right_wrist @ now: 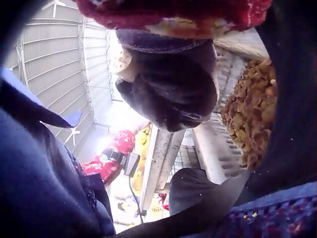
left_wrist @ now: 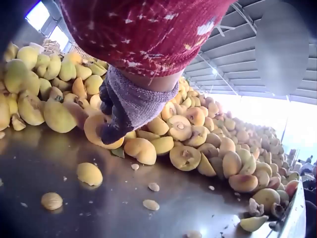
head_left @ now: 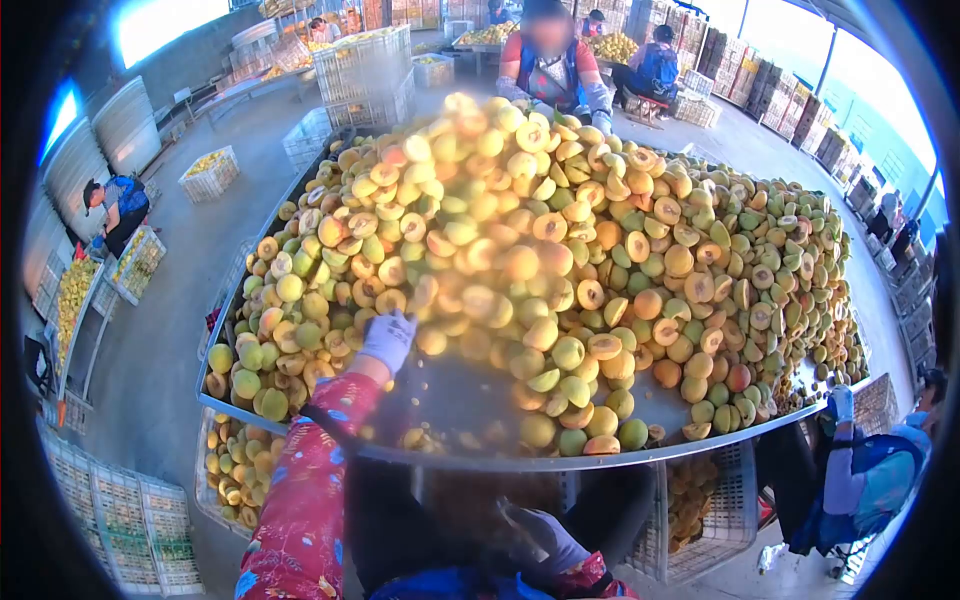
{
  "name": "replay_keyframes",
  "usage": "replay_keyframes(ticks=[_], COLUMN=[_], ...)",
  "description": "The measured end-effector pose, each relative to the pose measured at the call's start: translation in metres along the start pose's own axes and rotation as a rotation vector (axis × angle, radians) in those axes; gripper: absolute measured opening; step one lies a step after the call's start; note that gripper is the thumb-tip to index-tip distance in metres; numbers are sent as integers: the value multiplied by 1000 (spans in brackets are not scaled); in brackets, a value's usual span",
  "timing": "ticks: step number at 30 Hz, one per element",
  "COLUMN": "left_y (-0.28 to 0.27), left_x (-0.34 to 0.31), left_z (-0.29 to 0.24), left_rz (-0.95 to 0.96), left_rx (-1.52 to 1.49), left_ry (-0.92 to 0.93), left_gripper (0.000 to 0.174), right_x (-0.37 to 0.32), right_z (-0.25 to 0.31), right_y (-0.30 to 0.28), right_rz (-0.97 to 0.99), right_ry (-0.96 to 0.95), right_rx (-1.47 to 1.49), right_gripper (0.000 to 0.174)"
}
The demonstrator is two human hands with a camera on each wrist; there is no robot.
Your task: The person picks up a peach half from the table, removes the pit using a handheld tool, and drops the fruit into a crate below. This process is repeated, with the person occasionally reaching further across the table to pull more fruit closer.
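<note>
A broad heap of yellow-green apricots (head_left: 665, 235), most of them halved, covers the metal table. My gloved left hand (head_left: 388, 340) reaches to the heap's near left edge. In the left wrist view, its dark fingertips curl onto a halved apricot (left_wrist: 91, 130), with the thumb over the cut face. Loose pits (left_wrist: 52, 201) and a small apricot piece (left_wrist: 89, 174) lie on the metal near that hand. My gloved right hand (head_left: 548, 540) is low before my lap, below the table edge. Its dark palm side (right_wrist: 171, 91) shows loosely curled fingers; a pale speckled thing (right_wrist: 121, 60) appears beside it.
The raised metal rim (head_left: 500, 462) runs along the table's near side. Crates of apricots (head_left: 240, 470) stand under it on both sides. One person (head_left: 560, 70) stands across the heap; another (head_left: 870, 470) sits at the right. Stacked plastic crates (head_left: 365, 75) stand behind at the left.
</note>
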State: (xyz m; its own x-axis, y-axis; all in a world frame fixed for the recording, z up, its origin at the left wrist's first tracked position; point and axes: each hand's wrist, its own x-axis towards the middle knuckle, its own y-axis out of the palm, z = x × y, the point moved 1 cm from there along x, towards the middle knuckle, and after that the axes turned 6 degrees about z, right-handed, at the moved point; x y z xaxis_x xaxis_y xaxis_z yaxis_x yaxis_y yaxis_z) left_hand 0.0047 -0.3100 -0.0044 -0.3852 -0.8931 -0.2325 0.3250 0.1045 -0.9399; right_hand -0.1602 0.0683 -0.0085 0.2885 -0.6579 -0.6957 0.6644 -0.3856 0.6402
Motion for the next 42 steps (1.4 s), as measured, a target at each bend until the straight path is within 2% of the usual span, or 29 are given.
replay_keyframes(ticks=[1,3,4,5,7,9,10,11,13,14,15,16,17,18,19,20,21,22,25,26,29,30,33,34,36,38,40,42], left_y=[4,8,13,20,19,7,16,12,-4,8,26,33,27,20,1,12,11,3,-9,-6,13,22,29,24,21,21,23,23], left_x=[-9,-34,-43,-54,-85,-115,-120,-133,-153,-153,-158,-161,-171,-181,-196,-198,-208,-217,-241,-246,-254,-253,-263,-265,-268,-271,-268,-269], left_z=[10,27,32,29,20,3,-8,-16,-40,-41,-44,-53,-62,-70,-71,-74,-78,-81,-90,-93,-101,-107,-107,-105,-105,-110,-119,-122], left_rz=[-85,-184,-168,-118,-4,199,183,285,281,-332,-755,-448,-373,-299,-463,-609,-556,-513,-342,-235,-295,-140,-198,-284,-299,-165,-362,-392], left_rx=[3,-293,-522,-867,-1551,-1934,-2006,-2140,-2412,-1699,-876,-1364,-1421,-1477,-1113,-1038,-1053,-1065,-1224,-1348,-1520,-1803,-1693,-1521,-1403,-1510,-1382,-1360], left_ry=[43,58,-10,15,65,192,232,233,163,412,579,526,496,461,513,558,547,542,469,426,459,350,439,489,463,314,335,317], left_gripper=[39,43,41,42,45,45,42,46,48,50,52,54,55,56,56,53,52,51,47,46,42,42,42,42,41,41,34,32], right_x=[1,-5,-15,-22,-19,-4,7,14,18,14,6,-2,-7,-16,-23,-25,-30,-39,-44,-45,-39,-38,-34,-36,-40,-40,-39,-37], right_z=[-4,3,9,14,26,33,35,38,38,39,36,33,30,25,22,20,18,21,18,17,12,10,5,4,4,1,-1,-3], right_y=[6,11,17,21,18,-1,-8,-11,-7,-18,-12,-6,3,10,17,23,29,42,62,68,73,73,68,69,74,74,73,71], right_rz=[-46,-35,21,77,99,234,108,-20,-119,-87,-75,-62,-107,-173,-238,-226,-216,-233,-186,-212,-181,-178,-195,-214,-251,-261,-263,-257], right_ry=[-8,-62,-101,-140,-205,-204,-263,-318,-364,-330,-330,-330,-388,-357,-338,-438,-541,-527,-923,-879,-848,-875,-925,-868,-754,-783,-801,-808], right_rx=[41,-22,-117,-209,-194,-15,-75,-133,-247,-484,-466,-449,-528,-520,-517,-638,-760,-879,-1350,-1340,-1263,-1298,-1453,-1429,-1381,-1428,-1452,-1455], right_gripper=[29,32,33,35,34,32,32,32,36,36,29,23,18,23,27,25,23,18,16,14,17,19,19,17,11,12,12,11])
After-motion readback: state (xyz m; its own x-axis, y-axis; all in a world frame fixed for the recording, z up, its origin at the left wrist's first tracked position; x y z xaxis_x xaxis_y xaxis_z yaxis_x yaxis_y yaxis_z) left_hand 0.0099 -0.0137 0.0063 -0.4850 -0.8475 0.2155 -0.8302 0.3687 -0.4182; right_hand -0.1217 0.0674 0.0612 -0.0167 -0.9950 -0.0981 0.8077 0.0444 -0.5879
